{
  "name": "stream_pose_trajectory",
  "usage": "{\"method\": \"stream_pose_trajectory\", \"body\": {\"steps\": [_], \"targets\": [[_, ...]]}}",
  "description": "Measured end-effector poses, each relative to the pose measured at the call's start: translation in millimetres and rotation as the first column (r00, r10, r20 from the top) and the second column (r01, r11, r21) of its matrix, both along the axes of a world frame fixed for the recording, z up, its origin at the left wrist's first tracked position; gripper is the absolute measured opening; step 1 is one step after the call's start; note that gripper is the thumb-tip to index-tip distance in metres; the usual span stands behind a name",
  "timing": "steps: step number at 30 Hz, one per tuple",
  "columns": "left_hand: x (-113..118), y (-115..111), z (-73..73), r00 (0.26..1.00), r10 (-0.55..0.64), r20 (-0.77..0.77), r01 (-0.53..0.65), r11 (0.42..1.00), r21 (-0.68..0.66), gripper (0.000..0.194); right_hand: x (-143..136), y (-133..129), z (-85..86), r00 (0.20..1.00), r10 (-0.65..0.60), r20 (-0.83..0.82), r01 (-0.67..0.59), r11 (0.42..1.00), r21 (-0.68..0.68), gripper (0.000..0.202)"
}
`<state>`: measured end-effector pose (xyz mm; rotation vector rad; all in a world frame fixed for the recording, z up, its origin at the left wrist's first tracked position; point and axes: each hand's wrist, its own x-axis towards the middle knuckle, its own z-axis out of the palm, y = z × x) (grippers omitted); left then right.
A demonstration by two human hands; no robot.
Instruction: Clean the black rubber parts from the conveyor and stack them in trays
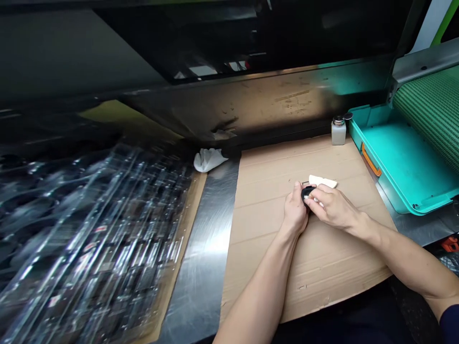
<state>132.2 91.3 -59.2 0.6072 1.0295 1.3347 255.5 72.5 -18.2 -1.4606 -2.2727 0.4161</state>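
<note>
My left hand (296, 210) is closed around a small black rounded part (307, 191), held just above a cardboard sheet (261, 229). My right hand (335, 208) meets it from the right, its fingers pinched at the part's face. A bit of white shows between those fingertips, too small to name. Behind the hands lies a white, flat block-like piece (323, 181) on the cardboard, partly covered by the right hand. A thin dark tip pokes out near the left fingertips; what it belongs to is hidden.
A small bottle with a metal top (338, 133) stands at the cardboard's far right corner. Beside it sits a teal tray (390, 191) with an orange latch, below a green mesh belt (430, 110). Blurred clear plastic trays (107, 229) fill the left, near a crumpled white cloth (208, 160).
</note>
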Motion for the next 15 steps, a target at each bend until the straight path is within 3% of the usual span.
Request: {"method": "stream_pose_trajectory", "body": {"steps": [9, 13, 15], "targets": [[4, 1, -10.9, 0.995, 0.016, -0.096, -0.009, 0.997, 0.071, 0.043, 3, 10, -5.5, 0.998, -0.064, -0.005, 0.064, 0.997, -0.044, 0.027], [-2, 4, -9.6, 0.996, 0.032, -0.087, -0.029, 0.999, 0.039, 0.041, 12, 11, -0.9, 0.998, 0.036, 0.057, -0.031, 0.996, -0.084, 0.027], [-9, 8, -3.2, 0.999, 0.046, -0.009, -0.046, 0.998, -0.041, 0.041, 22, 15, 2.5, 0.987, -0.059, 0.147, 0.073, 0.993, -0.089, 0.028]]}}
